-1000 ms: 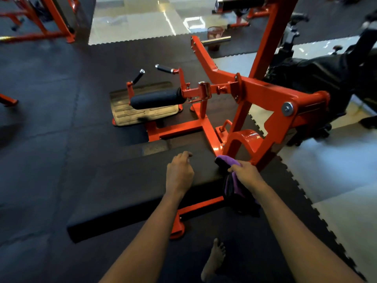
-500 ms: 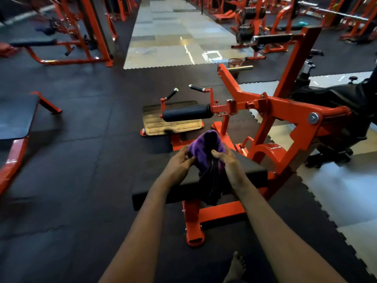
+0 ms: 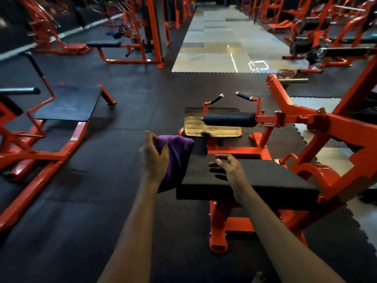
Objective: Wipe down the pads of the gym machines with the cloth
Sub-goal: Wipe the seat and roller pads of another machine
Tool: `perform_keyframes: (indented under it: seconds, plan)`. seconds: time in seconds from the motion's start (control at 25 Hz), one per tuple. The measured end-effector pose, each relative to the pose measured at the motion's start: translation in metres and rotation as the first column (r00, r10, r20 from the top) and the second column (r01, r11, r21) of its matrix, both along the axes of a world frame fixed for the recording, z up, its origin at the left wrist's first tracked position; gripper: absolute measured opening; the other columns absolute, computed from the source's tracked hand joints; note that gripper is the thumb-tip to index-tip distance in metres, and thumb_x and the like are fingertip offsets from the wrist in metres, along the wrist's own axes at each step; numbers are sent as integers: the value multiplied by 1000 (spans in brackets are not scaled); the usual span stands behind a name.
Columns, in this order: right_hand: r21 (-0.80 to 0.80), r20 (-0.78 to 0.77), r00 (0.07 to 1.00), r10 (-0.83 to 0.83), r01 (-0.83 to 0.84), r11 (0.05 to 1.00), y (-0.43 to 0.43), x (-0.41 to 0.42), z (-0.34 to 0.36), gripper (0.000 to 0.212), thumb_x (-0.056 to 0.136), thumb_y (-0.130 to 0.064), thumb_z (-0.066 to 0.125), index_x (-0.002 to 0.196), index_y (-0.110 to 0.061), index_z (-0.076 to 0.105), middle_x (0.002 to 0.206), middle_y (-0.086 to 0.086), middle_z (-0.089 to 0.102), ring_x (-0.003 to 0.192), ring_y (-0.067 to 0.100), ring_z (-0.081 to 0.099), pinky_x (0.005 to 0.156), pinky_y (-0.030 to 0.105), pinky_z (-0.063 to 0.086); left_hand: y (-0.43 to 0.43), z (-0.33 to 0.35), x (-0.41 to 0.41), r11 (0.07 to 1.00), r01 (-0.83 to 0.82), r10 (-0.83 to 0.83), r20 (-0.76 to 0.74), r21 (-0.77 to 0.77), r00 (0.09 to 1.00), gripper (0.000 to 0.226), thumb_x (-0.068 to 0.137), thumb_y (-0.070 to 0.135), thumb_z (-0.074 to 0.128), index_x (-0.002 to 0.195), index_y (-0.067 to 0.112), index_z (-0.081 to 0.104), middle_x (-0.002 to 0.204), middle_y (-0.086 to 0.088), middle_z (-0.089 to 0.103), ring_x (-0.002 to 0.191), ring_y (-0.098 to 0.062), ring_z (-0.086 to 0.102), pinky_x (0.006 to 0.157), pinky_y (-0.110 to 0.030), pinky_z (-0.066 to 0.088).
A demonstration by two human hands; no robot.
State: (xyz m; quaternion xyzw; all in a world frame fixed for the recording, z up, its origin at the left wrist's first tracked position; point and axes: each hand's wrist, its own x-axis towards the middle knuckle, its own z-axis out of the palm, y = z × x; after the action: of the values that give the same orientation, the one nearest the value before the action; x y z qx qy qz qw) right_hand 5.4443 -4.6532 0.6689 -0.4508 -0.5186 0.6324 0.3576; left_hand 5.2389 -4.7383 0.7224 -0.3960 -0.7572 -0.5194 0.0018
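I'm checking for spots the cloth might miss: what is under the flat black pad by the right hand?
An orange support post with a floor foot, standing on black rubber flooring. The pad covers its own mounting and the frame directly beneath it.

There is just one camera, and the person wears it on their head. It looks forward and down, very wide. The black seat pad is close, at four o'clock. The bright floor lane runs far away at twelve o'clock.
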Motion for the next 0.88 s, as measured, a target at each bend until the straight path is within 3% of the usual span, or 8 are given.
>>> perform_keyframes:
  seconds: [0.16, 0.28, 0.4, 0.48, 0.56, 0.64, 0.76, 0.88]
  plan:
    - [17, 156, 987, -46, 44, 999, 15, -2, -25, 8, 98, -9, 58, 104, -11, 63, 103, 14, 73, 88, 21, 67, 71, 21, 51, -7, -24, -24, 964, -226, 226, -13, -138, 974, 19, 90, 13, 68, 100, 10, 52, 94, -20, 69, 89, -40, 67, 72, -42, 49]
    - [58, 414, 910, -22, -2, 998, 40, -8, -49, 6, 93, -17, 67, 98, -13, 67, 100, 6, 70, 97, 24, 65, 80, 29, 49, 8, -71, 1, 939, -45, 69, 58, -340, 996, 24, 92, 20, 70, 107, 9, 55, 96, -19, 70, 90, -38, 67, 73, -40, 49]
    - [54, 670, 734, 113, -200, 978, 63, -18, -68, 19, 92, -26, 68, 107, -15, 68, 107, 5, 69, 99, 20, 60, 82, 26, 43, 28, -129, 24, 889, 195, -105, 230, -414, 967, 19, 94, 25, 67, 104, 10, 68, 98, -10, 67, 94, -33, 64, 84, -37, 49]
    - [78, 805, 568, 171, -387, 919, 74, -23, -79, 21, 91, -31, 65, 108, -19, 69, 114, 5, 69, 108, 24, 61, 89, 31, 47, 34, -144, 16, 908, 196, -74, 319, -370, 945, 17, 95, 20, 64, 100, 10, 77, 93, -2, 65, 90, -22, 63, 90, -39, 48]
    - [179, 909, 409, 79, -554, 813, 76, -25, -91, 24, 92, -34, 60, 109, -19, 68, 117, 5, 66, 114, 29, 57, 94, 39, 47, 33, -153, 9, 919, 187, -79, 303, -346, 950, 18, 92, 23, 66, 103, 16, 78, 96, 1, 64, 87, -16, 61, 90, -41, 51]
    - [317, 919, 387, -81, -601, 734, 66, -25, -104, 25, 93, -35, 52, 106, -18, 64, 111, 5, 62, 106, 29, 55, 88, 44, 46, 31, -159, 11, 870, 186, -83, 236, -457, 968, 41, 87, 47, 62, 123, 29, 69, 119, -3, 57, 108, -22, 56, 98, -47, 49]
    - [435, 890, 394, -228, -585, 684, 56, -25, -111, 28, 92, -39, 46, 104, -20, 62, 105, 2, 61, 97, 24, 54, 83, 42, 45, 30, -164, 24, 798, 267, 0, 444, -540, 896, 84, 80, 72, 61, 153, 43, 32, 160, 0, 22, 145, -24, 26, 117, -48, 29]
    - [411, 903, 364, -230, -571, 711, 59, -28, -111, 33, 94, -42, 43, 110, -21, 63, 113, 0, 62, 104, 22, 54, 89, 41, 45, 32, -171, 17, 845, 343, -38, 593, -410, 804, 92, 80, 57, 77, 156, 38, 29, 146, 16, 41, 129, -6, 45, 103, -24, 38]
